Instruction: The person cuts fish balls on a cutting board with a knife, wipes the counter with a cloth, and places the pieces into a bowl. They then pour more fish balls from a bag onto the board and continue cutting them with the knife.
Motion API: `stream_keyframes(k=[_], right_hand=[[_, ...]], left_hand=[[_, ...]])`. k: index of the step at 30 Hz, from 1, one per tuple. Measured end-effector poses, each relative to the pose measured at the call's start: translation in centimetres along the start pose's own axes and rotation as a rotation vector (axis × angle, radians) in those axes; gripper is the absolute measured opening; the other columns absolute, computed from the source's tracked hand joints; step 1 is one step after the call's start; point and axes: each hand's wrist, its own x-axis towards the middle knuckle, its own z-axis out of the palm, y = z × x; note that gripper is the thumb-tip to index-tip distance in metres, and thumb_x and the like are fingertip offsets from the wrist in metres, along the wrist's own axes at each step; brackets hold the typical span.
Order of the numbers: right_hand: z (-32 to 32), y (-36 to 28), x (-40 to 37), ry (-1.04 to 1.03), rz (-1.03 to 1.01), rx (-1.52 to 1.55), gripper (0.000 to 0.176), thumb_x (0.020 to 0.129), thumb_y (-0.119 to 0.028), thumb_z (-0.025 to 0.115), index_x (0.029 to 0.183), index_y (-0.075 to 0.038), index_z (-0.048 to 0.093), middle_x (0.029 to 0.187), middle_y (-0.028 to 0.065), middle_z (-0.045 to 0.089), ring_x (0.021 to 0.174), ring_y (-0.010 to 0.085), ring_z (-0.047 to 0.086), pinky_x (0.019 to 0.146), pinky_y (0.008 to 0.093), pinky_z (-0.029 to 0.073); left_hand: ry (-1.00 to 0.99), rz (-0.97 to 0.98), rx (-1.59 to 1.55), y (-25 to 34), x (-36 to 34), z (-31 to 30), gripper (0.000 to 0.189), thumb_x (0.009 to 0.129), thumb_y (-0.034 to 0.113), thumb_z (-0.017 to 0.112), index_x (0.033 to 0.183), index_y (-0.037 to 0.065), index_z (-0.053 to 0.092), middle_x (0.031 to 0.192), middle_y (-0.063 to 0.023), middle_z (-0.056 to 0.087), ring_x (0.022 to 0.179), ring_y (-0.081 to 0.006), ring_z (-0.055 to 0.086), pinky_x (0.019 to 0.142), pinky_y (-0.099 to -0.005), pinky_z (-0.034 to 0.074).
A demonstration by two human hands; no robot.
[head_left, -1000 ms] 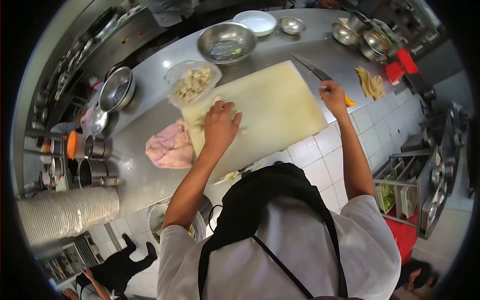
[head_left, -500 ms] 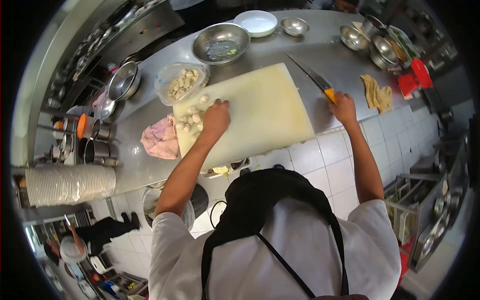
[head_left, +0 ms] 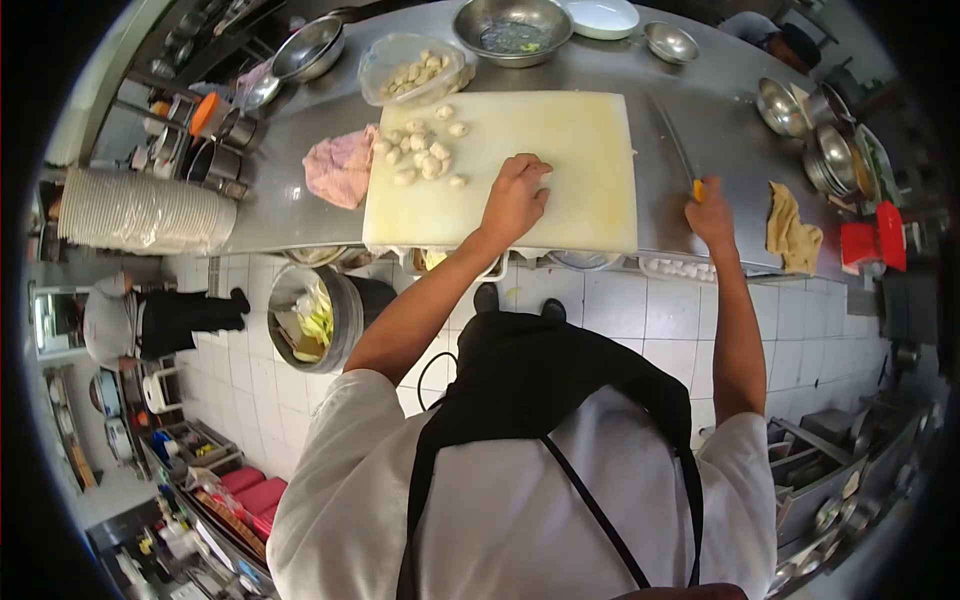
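Grips the knife (head_left: 684, 162), tip forward, in the right hand (head_left: 710, 212), with pale pieces (head_left: 431, 166) forward-left of the nearer, loosely bent left hand (head_left: 515, 200), unclear whether empty.

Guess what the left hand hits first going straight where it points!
The left hand has bare cutting board ahead; beyond, perhaps the white dish or small metal bowl comes first, though depth is unclear.

The camera on the head of that person (head_left: 500, 500) is looking steeply down and forward, riding near, above and behind the left hand (head_left: 515, 205) and right hand (head_left: 710, 214), while taking in the counter (head_left: 735, 130) beyond them.
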Motion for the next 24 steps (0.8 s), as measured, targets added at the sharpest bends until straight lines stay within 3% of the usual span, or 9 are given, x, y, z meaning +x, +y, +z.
stream_keyframes(k=[2, 8, 11, 13, 18, 24], right_hand=[[-0.8, -0.9, -1.8, 0.026, -0.024, 0.042, 0.041, 0.091, -0.021, 0.059, 0.127, -0.003, 0.052, 0.096, 0.0286, 0.068, 0.095, 0.0492, 0.065, 0.083, 0.0525, 0.051], [-8.7, -11.0, -9.4, -0.268, 0.099, 0.201, 0.029, 0.101, -0.024, 0.056, 0.121, -0.003, 0.054, 0.084, 0.0240, 0.069, 0.079, 0.0460, 0.066, 0.070, 0.0484, 0.050], [-9.7, -13.0, -12.5, -0.372, -0.002, 0.113, 0.024, 0.100, -0.020, 0.057, 0.118, -0.003, 0.054, 0.077, 0.0232, 0.067, 0.073, 0.0463, 0.065, 0.064, 0.0489, 0.049], [-10.9, -15.3, -13.8, -0.462, 0.034, 0.127, 0.021, 0.100, -0.018, 0.057, 0.114, -0.003, 0.054, 0.075, 0.0247, 0.065, 0.073, 0.0476, 0.064, 0.064, 0.0509, 0.049], [-10.5, -15.6, -15.9, -0.549, -0.032, 0.010, 0.025, 0.098, -0.015, 0.056, 0.120, -0.005, 0.048, 0.076, 0.0274, 0.065, 0.073, 0.0506, 0.063, 0.068, 0.0582, 0.047], [-10.4, -15.8, -17.1, -0.610, -0.021, -0.040, 0.023, 0.099, -0.015, 0.056, 0.119, -0.006, 0.049, 0.073, 0.0265, 0.066, 0.073, 0.0497, 0.064, 0.067, 0.0571, 0.049]], left_hand=[[0.085, -0.024, -0.045, -0.5, -0.4, -0.2, 0.032, 0.075, 0.001, 0.077, 0.107, 0.003, 0.072, 0.109, -0.0129, 0.065, 0.099, -0.0320, 0.064, 0.086, -0.0367, 0.055], [0.175, -0.245, -0.184, -2.2, -1.6, -1.0, 0.026, 0.081, 0.005, 0.074, 0.107, 0.003, 0.072, 0.111, -0.0118, 0.066, 0.091, -0.0237, 0.067, 0.076, -0.0338, 0.057], [0.180, -0.235, -0.226, -2.1, -1.4, -0.7, 0.026, 0.080, 0.005, 0.074, 0.106, 0.002, 0.072, 0.110, -0.0118, 0.066, 0.090, -0.0234, 0.067, 0.076, -0.0327, 0.057], [0.178, -0.226, -0.253, -1.7, -1.2, -0.2, 0.024, 0.081, 0.004, 0.074, 0.105, 0.002, 0.072, 0.107, -0.0117, 0.067, 0.088, -0.0226, 0.067, 0.076, -0.0319, 0.057], [0.143, -0.280, -0.259, -2.0, -1.5, 1.4, 0.021, 0.082, 0.004, 0.075, 0.102, 0.000, 0.072, 0.096, -0.0117, 0.068, 0.079, -0.0206, 0.067, 0.074, -0.0310, 0.057], [0.279, -0.271, -0.265, -1.7, -2.0, 1.3, 0.014, 0.080, 0.004, 0.074, 0.093, -0.001, 0.073, 0.090, -0.0145, 0.069, 0.071, -0.0248, 0.066, 0.066, -0.0341, 0.055]])
